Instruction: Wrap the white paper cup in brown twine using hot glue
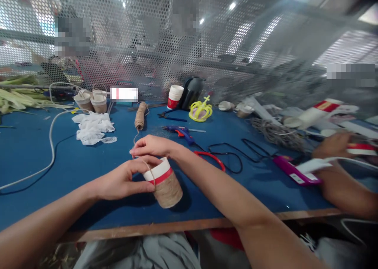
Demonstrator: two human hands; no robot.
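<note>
My left hand [126,178] grips a paper cup [163,188] by its rim, fingers inside and thumb outside. Brown twine is wound around most of the cup's wall, leaving a red band and white rim bare. The cup is tilted, its mouth toward my left hand. Reaching across above it, my right hand [153,146] is closed in a pinch on the loose twine [136,138], just beyond the left fingers. That strand runs from a twine spool [139,117] lying farther back.
A glue gun [180,132], pliers [171,117], stacked paper cups [175,95], a yellow crown-shaped piece [201,110] and white gloves [94,127] lie behind my hands. A purple power strip [295,170] and a co-worker's hand [332,145] are at right. A wooden edge [153,229] borders the table.
</note>
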